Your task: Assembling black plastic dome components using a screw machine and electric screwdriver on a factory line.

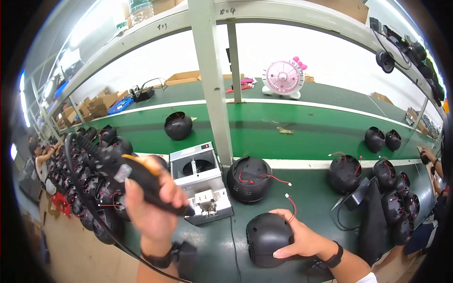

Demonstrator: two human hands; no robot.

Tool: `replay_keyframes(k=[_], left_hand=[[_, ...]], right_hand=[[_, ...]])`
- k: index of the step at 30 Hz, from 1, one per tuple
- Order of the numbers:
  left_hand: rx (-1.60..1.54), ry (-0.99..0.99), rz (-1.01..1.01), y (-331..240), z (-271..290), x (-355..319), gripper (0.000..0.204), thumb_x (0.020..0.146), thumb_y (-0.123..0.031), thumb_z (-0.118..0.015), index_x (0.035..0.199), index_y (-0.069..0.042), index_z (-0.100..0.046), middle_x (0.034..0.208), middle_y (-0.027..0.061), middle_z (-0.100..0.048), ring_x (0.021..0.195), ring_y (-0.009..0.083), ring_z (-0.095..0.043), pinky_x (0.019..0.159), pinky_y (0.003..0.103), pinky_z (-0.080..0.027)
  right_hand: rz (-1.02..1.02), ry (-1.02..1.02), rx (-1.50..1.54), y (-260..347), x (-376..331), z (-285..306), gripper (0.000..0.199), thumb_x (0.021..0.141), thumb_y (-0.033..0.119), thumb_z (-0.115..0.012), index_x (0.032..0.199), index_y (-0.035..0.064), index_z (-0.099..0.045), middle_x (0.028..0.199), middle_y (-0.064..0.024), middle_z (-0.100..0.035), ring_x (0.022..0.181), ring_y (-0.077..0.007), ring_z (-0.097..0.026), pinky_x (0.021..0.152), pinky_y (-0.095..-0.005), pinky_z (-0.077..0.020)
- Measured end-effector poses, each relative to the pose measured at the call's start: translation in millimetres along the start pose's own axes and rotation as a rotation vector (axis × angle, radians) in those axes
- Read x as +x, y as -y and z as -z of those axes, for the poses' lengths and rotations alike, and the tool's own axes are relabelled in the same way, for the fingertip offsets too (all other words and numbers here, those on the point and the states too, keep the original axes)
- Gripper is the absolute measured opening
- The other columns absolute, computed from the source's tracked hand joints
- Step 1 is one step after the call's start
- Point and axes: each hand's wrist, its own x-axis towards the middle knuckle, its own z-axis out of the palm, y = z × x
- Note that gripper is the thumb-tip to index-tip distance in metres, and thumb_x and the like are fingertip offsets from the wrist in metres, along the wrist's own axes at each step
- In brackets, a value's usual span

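My left hand [153, 210] is wrapped round a black and orange electric screwdriver [144, 177], slightly blurred, with a cable trailing from it. Its narrow end reaches down to the right, beside the front of a white screw feeder [214, 184]. A round black plastic housing [266, 238] sits on the bench, and my right hand [304, 240] grips it from its right side, thumb low and fingers over the top. From that housing rises a red wire [294, 207] with a white connector. Just behind stands another black housing [250, 181], its open top facing up and red leads showing.
Many black housings [89, 188] crowd the left side; more [394, 203] stand at the right near a dark adapter [357, 197]. A grey post [212, 85] rises behind the feeder. A green conveyor belt [283, 125] runs across, with a pink fan [283, 78] beyond. Other people work at both sides.
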Motion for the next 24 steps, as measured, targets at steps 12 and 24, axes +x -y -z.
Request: replay_keyframes(k=[12, 24], left_hand=[[0.054, -0.088, 0.098, 13, -17, 1, 0.083, 0.081, -0.093, -0.038, 0.089, -0.011, -0.051, 0.051, -0.0029, -0.044, 0.04, 0.0117, -0.047, 0.041, 0.031, -0.046], [0.223, 0.037, -0.219, 36, 5, -11, 0.095, 0.069, -0.097, -0.047, 0.094, -0.006, -0.053, 0.057, -0.0002, -0.052, 0.045, 0.0146, -0.052, 0.046, 0.034, -0.052]], right_hand=[[0.322, -0.065, 0.217, -46, 14, -9, 0.121, 0.063, 0.031, -0.095, 0.156, 0.0059, -0.022, 0.153, -0.0159, -0.038, 0.14, -0.0281, -0.042, 0.117, -0.0426, -0.0329], [0.31, 0.002, 0.439, -54, 22, -9, 0.129, 0.062, 0.044, -0.096, 0.156, 0.005, -0.017, 0.152, -0.0169, -0.038, 0.139, -0.0284, -0.045, 0.115, -0.0447, -0.0393]])
